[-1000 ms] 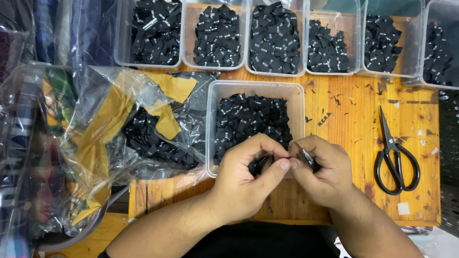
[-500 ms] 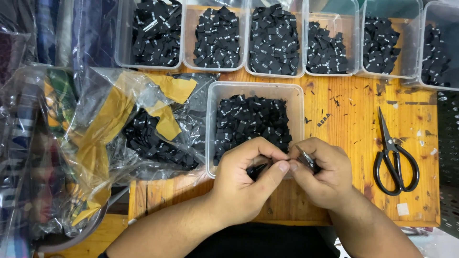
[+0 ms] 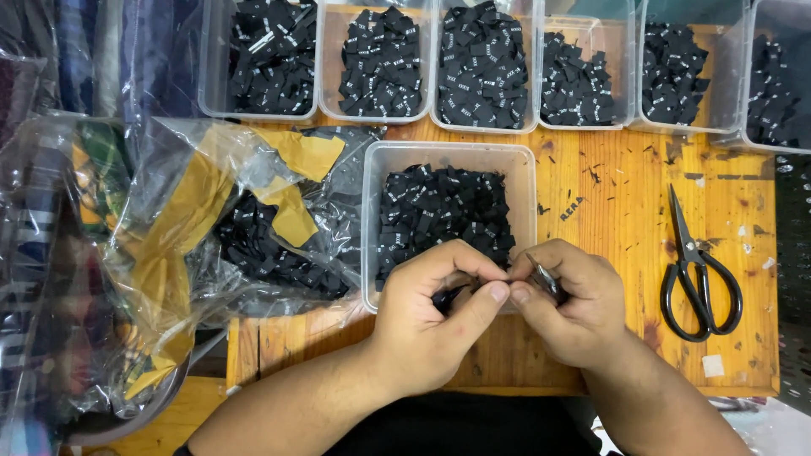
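Left hand: curled nearly closed, thumb and forefinger pinching a small black fabric label; thumb tip pressed against the right thumb tip.
Right hand: curled nearly closed, gripping a small metal tool, dark and slim, tip poking up between the fingers; exact kind too small to tell.
Pose: both forearms rising from the lower edge, wrists angled inward, knuckles up, fingertips meeting at the near rim of the clear tub.
Label position: between the two hands, mostly hidden by the left fingers, just over the near edge of the clear tub.
Clear tub: set on the wooden bench, filled with black labels bearing small white marks.
Back row: six clear tubs of similar black labels, side by side.
Left side: crumpled plastic bag with yellow paper and more black labels, just beside the tub.
Right side: black-handled scissors lying flat, blades closed, near the right hand but apart.
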